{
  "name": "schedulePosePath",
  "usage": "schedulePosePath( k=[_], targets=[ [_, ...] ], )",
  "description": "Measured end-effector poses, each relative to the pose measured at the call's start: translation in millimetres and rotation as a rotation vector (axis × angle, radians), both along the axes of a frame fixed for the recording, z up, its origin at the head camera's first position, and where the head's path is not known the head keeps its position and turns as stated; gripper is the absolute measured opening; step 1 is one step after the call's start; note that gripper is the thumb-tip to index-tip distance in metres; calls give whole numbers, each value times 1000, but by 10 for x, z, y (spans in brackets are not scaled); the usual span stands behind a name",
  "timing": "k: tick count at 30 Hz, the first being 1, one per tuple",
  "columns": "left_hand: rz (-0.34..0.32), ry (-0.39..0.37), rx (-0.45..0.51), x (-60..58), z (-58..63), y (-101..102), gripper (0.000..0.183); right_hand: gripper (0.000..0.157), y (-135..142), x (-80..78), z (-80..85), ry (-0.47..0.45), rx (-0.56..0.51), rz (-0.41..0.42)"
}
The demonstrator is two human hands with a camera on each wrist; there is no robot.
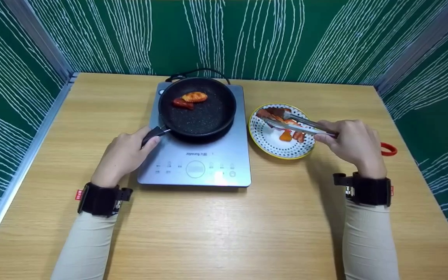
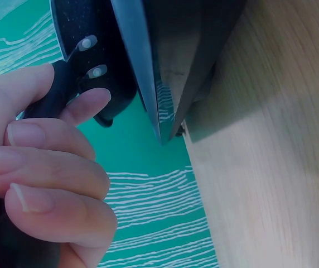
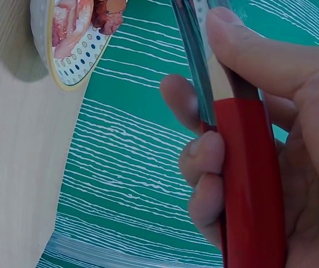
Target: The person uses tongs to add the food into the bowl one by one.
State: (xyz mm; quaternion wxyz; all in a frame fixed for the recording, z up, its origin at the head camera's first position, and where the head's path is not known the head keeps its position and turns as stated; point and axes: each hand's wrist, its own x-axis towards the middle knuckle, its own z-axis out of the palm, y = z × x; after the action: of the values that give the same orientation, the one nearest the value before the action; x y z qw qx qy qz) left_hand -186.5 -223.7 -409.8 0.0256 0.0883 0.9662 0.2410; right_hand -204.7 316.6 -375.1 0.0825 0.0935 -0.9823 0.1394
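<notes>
My left hand (image 1: 126,155) grips the black handle (image 1: 154,136) of a frying pan (image 1: 204,120), which sits on a silver induction cooker (image 1: 161,171). Toward the back of the pan lie an orange-yellow food piece (image 1: 195,97) and a dark red one (image 1: 182,104). On the right, my right hand (image 1: 352,144) holds metal tongs (image 1: 305,124) with red grips (image 3: 246,178). The tong tips reach over a dotted white plate (image 1: 263,142) with a yellow rim, right at a dark reddish-brown piece of food (image 1: 265,114). Several other red and orange pieces (image 1: 286,135) lie on that plate.
A black cable (image 1: 208,70) runs behind the cooker. The wooden table (image 1: 208,225) is bordered at the back and sides by green panels (image 1: 247,39) with white lines. The tongs' red end loop (image 1: 389,149) sticks out to the right of the hand.
</notes>
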Motion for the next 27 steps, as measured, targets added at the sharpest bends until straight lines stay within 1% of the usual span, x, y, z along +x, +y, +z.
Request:
schedulePosePath(
  k=[4,10,14,16,19,23,27],
  targets=[
    [2,-10,1,-3,-2,-5,41,41,-44,17,26,46,-23,2],
    [18,-44,9,-7,-5,4,46,47,-176,53,86,139,-54,27],
    [18,-28,19,-17,-10,19,42,49,-305,56,164,213,-54,64],
    [15,-12,19,-19,-12,23,38,47,-384,33,220,253,-42,96],
    [17,-5,16,-12,-17,22,34,42,-524,-34,325,293,-17,166],
    [16,-12,16,-4,-24,17,37,37,-733,-148,478,325,40,260],
    [16,-9,16,-2,-30,8,38,36,-961,-281,582,354,133,336]
  ],
)
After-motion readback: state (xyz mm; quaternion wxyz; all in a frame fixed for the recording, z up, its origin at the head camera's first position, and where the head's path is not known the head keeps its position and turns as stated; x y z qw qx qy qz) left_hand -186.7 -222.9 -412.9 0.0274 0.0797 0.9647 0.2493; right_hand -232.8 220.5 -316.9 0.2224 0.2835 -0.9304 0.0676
